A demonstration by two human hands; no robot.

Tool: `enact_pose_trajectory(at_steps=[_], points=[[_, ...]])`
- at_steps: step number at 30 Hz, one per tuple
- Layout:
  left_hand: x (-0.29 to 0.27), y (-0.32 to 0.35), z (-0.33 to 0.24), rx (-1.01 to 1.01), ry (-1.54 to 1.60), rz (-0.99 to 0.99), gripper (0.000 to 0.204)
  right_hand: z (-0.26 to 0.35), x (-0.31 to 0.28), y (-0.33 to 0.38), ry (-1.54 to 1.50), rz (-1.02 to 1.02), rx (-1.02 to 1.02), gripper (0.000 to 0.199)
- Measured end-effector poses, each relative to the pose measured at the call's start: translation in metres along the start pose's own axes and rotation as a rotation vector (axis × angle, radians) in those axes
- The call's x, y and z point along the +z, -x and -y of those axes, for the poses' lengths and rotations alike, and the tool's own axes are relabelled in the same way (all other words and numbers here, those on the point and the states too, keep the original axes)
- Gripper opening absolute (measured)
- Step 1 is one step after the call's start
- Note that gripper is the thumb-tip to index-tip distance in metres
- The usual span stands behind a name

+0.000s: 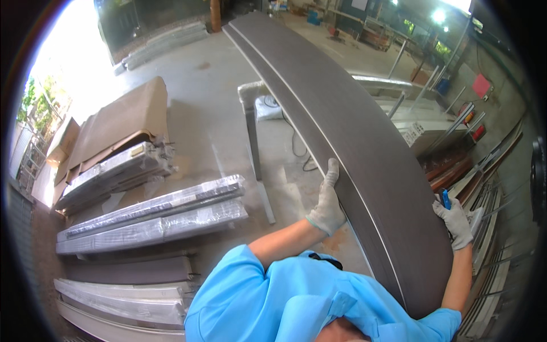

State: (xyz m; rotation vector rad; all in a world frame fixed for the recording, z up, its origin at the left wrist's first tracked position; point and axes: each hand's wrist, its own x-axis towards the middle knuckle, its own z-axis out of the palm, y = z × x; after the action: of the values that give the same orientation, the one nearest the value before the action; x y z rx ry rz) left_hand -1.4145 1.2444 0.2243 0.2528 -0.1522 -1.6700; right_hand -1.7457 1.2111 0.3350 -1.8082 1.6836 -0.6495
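Long dark panel running between my hands, and they're well apart! My left hand is clamped on its left edge, thumb on top, fingers hidden beneath. Across at the right edge, my right hand is closed around a blue tool, right beside the panel; contact there, I can't tell. Farther out, the panel crosses above a stand.

From where I stand I count one gloved left hand, one gloved right hand and one blue tool. There's one pink sheet, one white bag and at least three plastic-wrapped bundles.
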Motion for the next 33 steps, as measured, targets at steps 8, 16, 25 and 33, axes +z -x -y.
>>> enact_pose_trajectory(at_steps=[8,16,25,33], points=[[-0.007,-0.112,-0.011,-0.109,-0.044,-0.195,0.072,-0.036,0.011,-0.108,0.009,-0.003,0.123,0.050],[-0.015,-0.166,-0.026,-0.230,-0.141,-0.342,0.071,-0.066,0.019,-0.167,0.026,0.085,0.165,0.049],[-0.038,-0.175,-0.024,-0.114,-0.584,-0.313,0.069,-0.092,0.041,-0.180,0.119,0.040,0.183,0.055],[-0.050,-0.188,-0.039,-0.388,-0.853,-0.295,0.063,-0.091,0.056,-0.183,0.299,-0.058,0.055,0.053]])
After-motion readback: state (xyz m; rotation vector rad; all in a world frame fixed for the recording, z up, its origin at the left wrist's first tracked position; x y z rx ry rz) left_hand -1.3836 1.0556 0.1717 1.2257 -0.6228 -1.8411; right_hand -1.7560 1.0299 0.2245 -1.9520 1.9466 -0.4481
